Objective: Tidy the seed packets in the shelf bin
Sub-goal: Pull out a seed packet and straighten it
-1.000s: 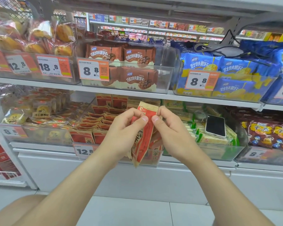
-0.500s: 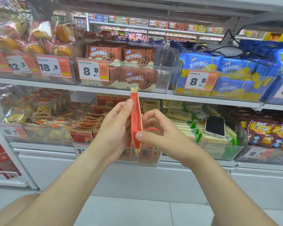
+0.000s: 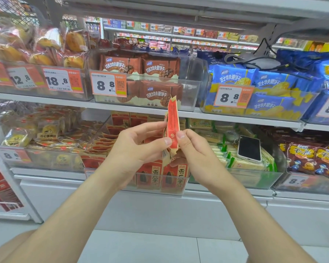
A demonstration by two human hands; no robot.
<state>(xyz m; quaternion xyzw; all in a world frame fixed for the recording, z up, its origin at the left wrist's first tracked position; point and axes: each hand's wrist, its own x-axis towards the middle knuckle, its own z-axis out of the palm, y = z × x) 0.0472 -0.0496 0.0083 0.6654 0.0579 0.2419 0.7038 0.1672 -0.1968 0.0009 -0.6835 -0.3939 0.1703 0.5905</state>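
Your left hand [image 3: 139, 147] and right hand [image 3: 194, 150] both pinch one red seed packet [image 3: 172, 128], held upright and edge-on just in front of the clear shelf bin [image 3: 180, 186]. Two more packets stand at the bin's near wall; one phone [image 3: 249, 148] lies to the right.

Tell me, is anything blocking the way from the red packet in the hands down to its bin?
Nothing visible blocks it. The red packet is held above the open-topped bin, pinched by the left hand and right hand.

- My single head-worn wide-angle view faces forward and slightly down, close to the white metal store shelving [image 3: 141, 109].
- Both bare forearms enter from my bottom edge; pale tiled floor [image 3: 141, 247] shows beneath.
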